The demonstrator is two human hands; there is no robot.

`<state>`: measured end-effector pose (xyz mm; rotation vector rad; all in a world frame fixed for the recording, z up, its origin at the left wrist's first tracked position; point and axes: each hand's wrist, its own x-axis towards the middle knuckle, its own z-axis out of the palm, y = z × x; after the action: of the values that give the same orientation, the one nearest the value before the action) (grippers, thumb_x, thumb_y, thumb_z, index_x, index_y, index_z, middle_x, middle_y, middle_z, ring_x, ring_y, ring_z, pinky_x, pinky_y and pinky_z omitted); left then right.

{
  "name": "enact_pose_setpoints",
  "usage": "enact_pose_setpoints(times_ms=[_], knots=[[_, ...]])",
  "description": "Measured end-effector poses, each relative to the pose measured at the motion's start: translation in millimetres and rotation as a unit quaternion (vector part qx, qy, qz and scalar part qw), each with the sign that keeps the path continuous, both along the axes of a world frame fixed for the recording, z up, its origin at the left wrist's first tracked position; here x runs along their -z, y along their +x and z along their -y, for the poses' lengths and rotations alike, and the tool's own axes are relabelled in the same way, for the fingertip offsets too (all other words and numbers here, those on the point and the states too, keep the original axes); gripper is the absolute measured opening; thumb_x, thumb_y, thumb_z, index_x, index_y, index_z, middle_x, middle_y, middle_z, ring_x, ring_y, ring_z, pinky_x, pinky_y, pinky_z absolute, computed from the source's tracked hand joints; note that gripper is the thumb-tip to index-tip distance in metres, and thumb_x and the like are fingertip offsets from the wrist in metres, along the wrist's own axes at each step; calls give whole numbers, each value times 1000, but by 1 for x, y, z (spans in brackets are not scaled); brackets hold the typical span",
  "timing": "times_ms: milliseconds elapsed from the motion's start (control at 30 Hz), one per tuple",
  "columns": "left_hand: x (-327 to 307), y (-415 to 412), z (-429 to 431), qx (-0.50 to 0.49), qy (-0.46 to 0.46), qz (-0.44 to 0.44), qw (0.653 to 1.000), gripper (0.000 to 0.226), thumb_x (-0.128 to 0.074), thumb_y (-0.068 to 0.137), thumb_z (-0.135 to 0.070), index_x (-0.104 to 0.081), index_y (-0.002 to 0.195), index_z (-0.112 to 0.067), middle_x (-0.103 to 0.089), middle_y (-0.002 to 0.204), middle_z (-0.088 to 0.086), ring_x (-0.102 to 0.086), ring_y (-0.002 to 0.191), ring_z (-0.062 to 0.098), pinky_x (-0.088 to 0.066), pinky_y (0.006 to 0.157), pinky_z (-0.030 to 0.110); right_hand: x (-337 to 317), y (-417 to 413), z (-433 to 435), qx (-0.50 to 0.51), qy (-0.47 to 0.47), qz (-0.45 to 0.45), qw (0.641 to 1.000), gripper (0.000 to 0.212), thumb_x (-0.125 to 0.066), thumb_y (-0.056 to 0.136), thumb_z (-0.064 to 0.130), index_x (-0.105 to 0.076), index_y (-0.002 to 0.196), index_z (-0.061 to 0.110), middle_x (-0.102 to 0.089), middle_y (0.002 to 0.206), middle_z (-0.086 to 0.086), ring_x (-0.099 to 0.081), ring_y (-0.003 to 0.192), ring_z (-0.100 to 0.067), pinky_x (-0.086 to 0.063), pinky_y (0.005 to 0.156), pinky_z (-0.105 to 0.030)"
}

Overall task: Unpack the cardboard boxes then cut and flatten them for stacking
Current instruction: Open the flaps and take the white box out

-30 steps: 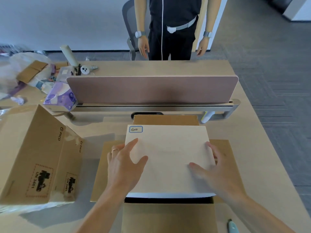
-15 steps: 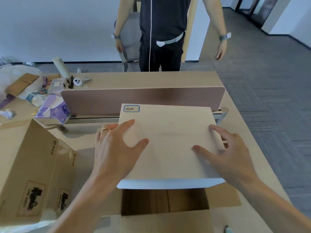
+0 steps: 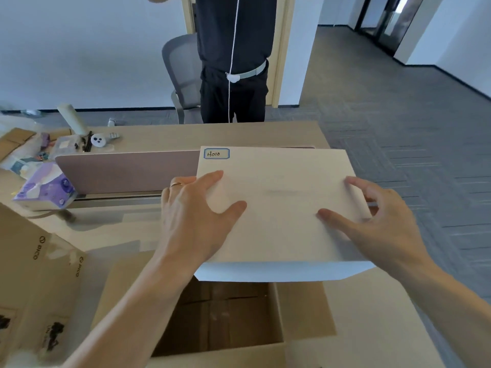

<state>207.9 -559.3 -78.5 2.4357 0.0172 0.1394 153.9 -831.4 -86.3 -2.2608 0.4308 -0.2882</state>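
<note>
The white box [image 3: 279, 203] was held in the air above and just beyond the open carton [image 3: 220, 322], clear of its rim, with the carton's brown inside showing beneath the box's near edge. The left hand [image 3: 196, 216] gripped the box's left side, thumb and forefinger spread flat on the lid and the other fingers bent over the edge. The right hand [image 3: 380, 227] gripped the right side, thumb laid across the lid and fingers curled round the far right edge. How far either hand reached underneath could not be seen. The box looked rigid and smooth-faced, a flat slab that would keep its shape but could slide in dry palms. Its weight could not be read, though a two-handed hold suggested some heft. Taking it at the two opposite short sides, with fingers under the bottom, seemed the safe hold, kept level. It lay lid up, its long axis running left to right across the person, turned slightly clockwise. The label [image 3: 216, 154] sat at the far left corner and read upright toward the wearer. Beyond it stood the divider [image 3: 127, 171] on the desk [image 3: 239, 134], and a second carton [image 3: 39, 274] lay at the left.
</note>
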Motion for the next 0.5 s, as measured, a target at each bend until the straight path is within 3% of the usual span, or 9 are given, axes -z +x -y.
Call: enact_pose_setpoints(times_ms=[233,400,500], knots=[[-1,-14,127,5,2,20,1000,75,-80,73,-58,-54,142,-42,-48,134,-9,-38,132,16,-28,97,25,13,-7,125,-10,22,5,1000,87,-80,56,68,-54,136,43,-51,121,6,-54,112,-16,-47,94,-36],[-1,-16,221,10,-3,31,999,74,-83,72,-55,-57,140,-40,-53,138,-9,-40,134,15,-31,104,29,21,-14,220,-6,16,3,1000,87,-82,57,66,-54,136,43,-52,120,5,-55,108,-15,-47,93,-36],[6,-16,265,15,-18,9,1000,74,-83,72,-55,-57,140,-41,-52,137,-11,-39,133,15,-29,99,24,23,-16,266,1,11,-10,1000,86,-83,58,65,-54,137,43,-51,120,5,-55,107,-16,-47,92,-36]])
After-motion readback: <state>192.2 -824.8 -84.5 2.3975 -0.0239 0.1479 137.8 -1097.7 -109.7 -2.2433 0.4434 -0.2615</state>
